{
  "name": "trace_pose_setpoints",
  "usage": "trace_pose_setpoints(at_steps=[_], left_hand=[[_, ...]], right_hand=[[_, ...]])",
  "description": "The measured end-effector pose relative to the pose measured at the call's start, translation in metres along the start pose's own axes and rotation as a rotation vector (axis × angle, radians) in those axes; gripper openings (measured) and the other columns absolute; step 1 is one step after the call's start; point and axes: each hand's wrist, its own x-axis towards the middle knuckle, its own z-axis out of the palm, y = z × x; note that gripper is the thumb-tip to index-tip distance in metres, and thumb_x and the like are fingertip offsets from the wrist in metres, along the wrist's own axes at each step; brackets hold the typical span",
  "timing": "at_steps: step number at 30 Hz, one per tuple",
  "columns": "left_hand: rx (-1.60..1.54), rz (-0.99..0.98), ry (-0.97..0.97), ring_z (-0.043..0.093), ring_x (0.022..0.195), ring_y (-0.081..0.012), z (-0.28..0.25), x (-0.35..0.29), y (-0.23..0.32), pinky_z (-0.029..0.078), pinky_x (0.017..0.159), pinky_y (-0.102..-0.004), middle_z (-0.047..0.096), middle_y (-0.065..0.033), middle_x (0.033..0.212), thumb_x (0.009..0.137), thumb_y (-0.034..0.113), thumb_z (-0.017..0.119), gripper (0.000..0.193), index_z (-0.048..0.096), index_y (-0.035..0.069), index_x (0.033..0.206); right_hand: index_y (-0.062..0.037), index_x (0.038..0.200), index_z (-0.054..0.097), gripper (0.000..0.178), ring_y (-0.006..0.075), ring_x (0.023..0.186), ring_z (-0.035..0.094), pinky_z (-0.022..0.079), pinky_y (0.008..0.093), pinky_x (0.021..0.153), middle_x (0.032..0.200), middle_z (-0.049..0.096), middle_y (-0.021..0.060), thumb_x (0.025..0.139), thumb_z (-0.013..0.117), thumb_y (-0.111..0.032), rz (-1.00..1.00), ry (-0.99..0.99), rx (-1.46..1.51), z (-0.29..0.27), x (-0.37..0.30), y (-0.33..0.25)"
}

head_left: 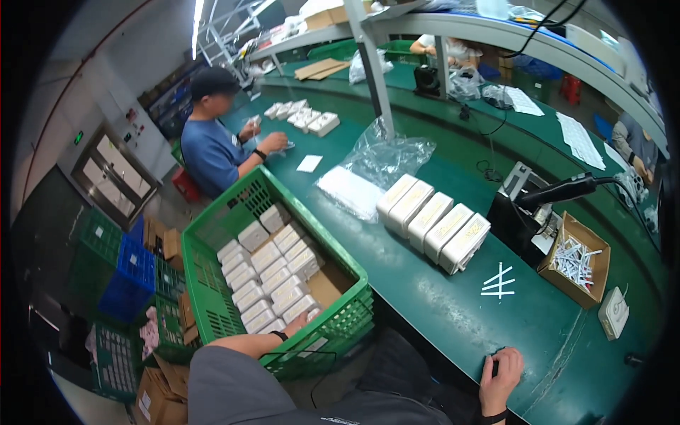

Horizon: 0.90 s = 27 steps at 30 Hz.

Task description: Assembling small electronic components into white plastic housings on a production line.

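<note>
My left hand reaches down into a green plastic crate at its near end. Its fingers are closed at a white plastic case, partly hidden by the hand. Rows of similar white cases fill much of the crate, with brown cardboard below them. At the table's near edge my right hand rests with curled fingers; a dark patch shows by the thumb, and what it holds, if anything, is hidden. Ahead of it, several white cases stand in a row on the green table.
Thin white strips lie crossed beside a cardboard box of small white pieces. A black handheld tool sits behind, and a white device at right. Clear plastic bags lie mid-table. A co-worker handles parts at the far left.
</note>
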Motion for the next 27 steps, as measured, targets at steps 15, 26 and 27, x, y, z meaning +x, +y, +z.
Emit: trace_pose_setpoints(at_steps=[15, 26, 27], left_hand=[[-0.011, 0.673, 0.586, 0.043, 0.150, -0.0330, -0.235, -0.162, 0.198, 0.033, 0.126, -0.0439, 0.045, -0.0197, 0.160, 0.069, 0.034, 0.095, 0.128, 0.022, 0.004, 0.170], [0.081, 0.880, 0.176, 0.054, 0.137, -0.0443, -0.123, -0.176, 0.399, 0.042, 0.120, -0.0469, 0.049, -0.0321, 0.147, 0.071, 0.037, 0.091, 0.127, 0.018, 0.007, 0.170], [0.148, 0.789, 0.099, 0.055, 0.134, -0.0464, -0.110, -0.174, 0.404, 0.044, 0.118, -0.0478, 0.050, -0.0333, 0.143, 0.071, 0.039, 0.091, 0.128, 0.016, 0.008, 0.171]], right_hand=[[-0.0035, 0.088, 0.063, 0.016, 0.0382, 0.108, 0.064, 0.049, 0.0482, 0.097, 0.101, 0.066, 0.0147, 0.082, 0.078, -0.002, -0.032, 0.033, 0.080, -0.003, 0.012, -0.005], [-0.0041, 0.087, 0.065, 0.016, 0.0361, 0.105, 0.067, 0.050, 0.0470, 0.095, 0.098, 0.068, 0.0132, 0.082, 0.081, -0.005, -0.049, 0.057, 0.115, -0.004, 0.004, 0.008], [-0.0042, 0.086, 0.065, 0.017, 0.0356, 0.105, 0.067, 0.050, 0.0468, 0.094, 0.097, 0.068, 0.0125, 0.083, 0.081, -0.005, -0.052, 0.068, 0.137, -0.004, 0.003, 0.008]])
